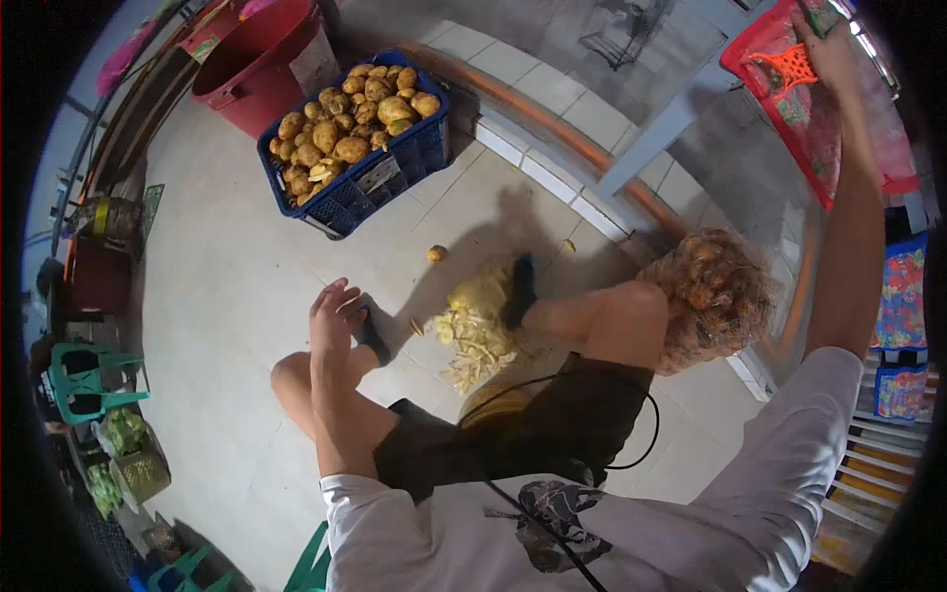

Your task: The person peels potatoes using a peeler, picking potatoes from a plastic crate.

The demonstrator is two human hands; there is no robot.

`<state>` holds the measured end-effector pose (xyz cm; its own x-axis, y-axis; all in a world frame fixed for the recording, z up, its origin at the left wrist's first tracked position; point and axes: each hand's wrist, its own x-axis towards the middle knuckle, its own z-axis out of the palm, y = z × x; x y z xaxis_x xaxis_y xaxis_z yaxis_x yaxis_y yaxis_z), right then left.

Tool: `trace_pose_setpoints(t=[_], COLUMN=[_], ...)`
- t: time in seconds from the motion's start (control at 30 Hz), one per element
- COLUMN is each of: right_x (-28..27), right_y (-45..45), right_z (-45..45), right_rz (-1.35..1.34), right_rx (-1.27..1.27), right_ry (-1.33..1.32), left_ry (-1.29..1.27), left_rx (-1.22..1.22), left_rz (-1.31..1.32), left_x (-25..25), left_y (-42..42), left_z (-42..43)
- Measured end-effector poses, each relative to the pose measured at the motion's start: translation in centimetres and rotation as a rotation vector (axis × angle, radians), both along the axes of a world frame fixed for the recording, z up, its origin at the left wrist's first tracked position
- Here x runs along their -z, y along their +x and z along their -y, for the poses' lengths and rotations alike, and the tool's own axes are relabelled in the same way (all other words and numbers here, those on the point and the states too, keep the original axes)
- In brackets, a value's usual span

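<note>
My left hand (335,314) hovers above my left knee, fingers loosely bent and apart, holding nothing. High on the right, my right hand (829,54) is raised against a red-edged bag (868,138). An orange openwork plastic piece (787,69) lies beside its thumb side, and something dark green shows at the fingers. What that hand grips cannot be made out. Between my feet, pale peelings (478,345) are heaped beside a yellowish bag (480,294). A single potato (437,254) rests on the floor beyond them.
A blue crate (370,187) heaped with unpeeled potatoes (350,118) stands ahead, beside a red tub (266,74). A clear bag of brownish produce (710,301) is by my right knee, near a tiled step (552,183). Green stools (94,380) stand left.
</note>
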<state>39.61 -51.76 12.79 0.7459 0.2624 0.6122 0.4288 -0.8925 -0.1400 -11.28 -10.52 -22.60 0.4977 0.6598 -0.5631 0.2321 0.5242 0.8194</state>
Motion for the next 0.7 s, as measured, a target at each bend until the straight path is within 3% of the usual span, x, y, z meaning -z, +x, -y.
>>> trace_pose_setpoints(t=[0.2, 0.3, 0.4, 0.53, 0.6, 0.7], right_x=[-1.5, -0.6, 1.1, 1.2, 1.5, 1.2], right_y=[-2.6, -1.1, 12.6, 11.6, 12.4, 11.1], right_z=[-1.6, -1.1, 5.5, 5.3, 5.6, 5.1], right_rz=[-0.065, -0.056, 0.305, 0.167, 0.392, 0.275], right_rx=[0.113, 0.087, 0.179, 0.153, 0.063, 0.025], right_ry=[-0.107, 0.016, -0.242, -0.200, -0.145, -0.099], left_ry=[0.021, 0.021, 0.023, 0.015, 0.033, 0.032], left_rx=[0.017, -0.003, -0.027, -0.019, 0.007, -0.001], left_rz=[0.018, 0.002, -0.026, 0.024, 0.023, 0.046], left_x=[-1.3, -1.6, -0.6, -0.6, -0.9, -0.8], left_y=[0.5, -0.3, -1.5, -1.6, -0.6, 0.2], left_z=[0.4, 0.2, -0.2, -0.2, 0.0, 0.1])
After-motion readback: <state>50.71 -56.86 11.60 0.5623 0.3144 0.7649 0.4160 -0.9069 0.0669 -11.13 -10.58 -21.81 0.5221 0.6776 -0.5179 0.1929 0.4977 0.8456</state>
